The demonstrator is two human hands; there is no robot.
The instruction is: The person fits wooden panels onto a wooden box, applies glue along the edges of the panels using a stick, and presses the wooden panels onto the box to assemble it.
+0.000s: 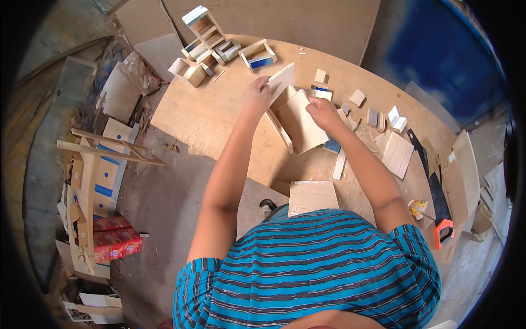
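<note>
Above the wooden table, a small box-like assembly of thin wooden panels point(301, 122) is held tilted between my two hands. My left hand point(256, 97) has its fingers closed on the upper left panel point(282, 82). On the other side, my right hand point(324, 113) grips the top edge of the broad front panel near its upper right corner. The inside of the assembly shows as a shadowed gap between the panels. Nearer my body, a flat square board point(313, 197) lies at the table's front edge.
Small wooden frames and boxes point(205, 52) stand at the back left of the table point(203, 112). Loose blocks point(358, 98) and boards point(395, 153) lie to the right, with an orange-handled saw point(444, 233). Red packages point(116, 239) and wooden framing are at the left.
</note>
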